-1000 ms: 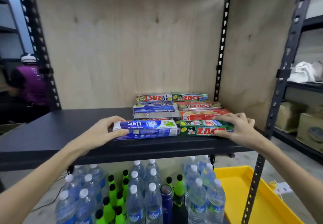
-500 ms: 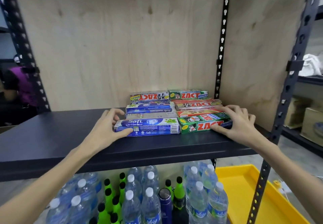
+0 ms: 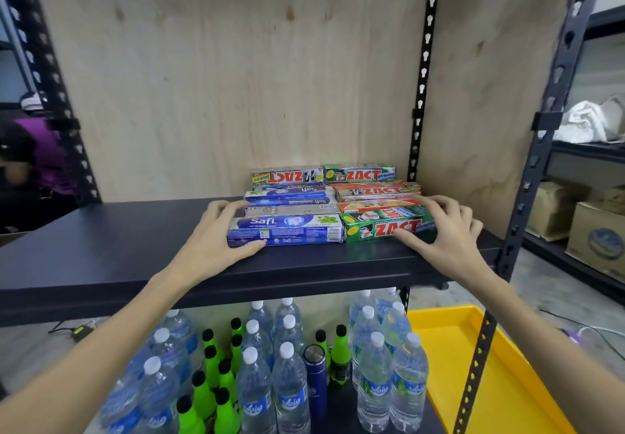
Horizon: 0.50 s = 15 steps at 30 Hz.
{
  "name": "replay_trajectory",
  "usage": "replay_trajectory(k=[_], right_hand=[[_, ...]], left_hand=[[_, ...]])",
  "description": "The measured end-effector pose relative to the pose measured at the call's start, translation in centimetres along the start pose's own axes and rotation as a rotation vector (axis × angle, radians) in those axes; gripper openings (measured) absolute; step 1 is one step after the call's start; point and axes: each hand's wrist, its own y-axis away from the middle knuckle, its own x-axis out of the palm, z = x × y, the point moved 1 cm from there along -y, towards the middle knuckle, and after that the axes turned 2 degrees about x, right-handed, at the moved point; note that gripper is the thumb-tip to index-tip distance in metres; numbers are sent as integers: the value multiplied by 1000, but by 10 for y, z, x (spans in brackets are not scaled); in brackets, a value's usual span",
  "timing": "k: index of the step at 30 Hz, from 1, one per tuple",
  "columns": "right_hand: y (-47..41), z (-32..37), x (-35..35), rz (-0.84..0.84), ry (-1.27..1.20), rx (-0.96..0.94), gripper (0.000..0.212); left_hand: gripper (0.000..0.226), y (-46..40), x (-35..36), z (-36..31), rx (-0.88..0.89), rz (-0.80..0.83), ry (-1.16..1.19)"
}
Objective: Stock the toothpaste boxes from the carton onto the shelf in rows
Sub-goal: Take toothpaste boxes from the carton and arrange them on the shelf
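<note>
Now both hands bracket the front row on the dark metal shelf (image 3: 101, 247): left hand (image 3: 216, 240), fingers spread, cups the blue Safi toothpaste box (image 3: 285, 230) from 9 o'clock; right hand (image 3: 443, 234), likewise spread, presses the green Zact toothpaste box (image 3: 382, 227) from 3 o'clock. Both boxes' long axes run 9-to-3, end to end.

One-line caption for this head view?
Left hand on the Safi box, right hand on the Zact box, squaring the front row on the shelf.

Toothpaste boxes (image 3: 333, 210) on dark shelf (image 3: 111, 240)
</note>
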Motion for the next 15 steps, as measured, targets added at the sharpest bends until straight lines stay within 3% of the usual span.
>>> replay_trajectory(k=[4, 10, 15], right_hand=[[37, 19, 0, -41, -83, 13, 75], [107, 70, 16, -113, -268, 9, 64], [182, 102, 48, -75, -374, 19, 65]], left_hand=[[79, 19, 3, -15, 1, -115, -28], [62, 92, 44, -50, -87, -440, 35], [61, 156, 92, -63, -14, -384, 257]])
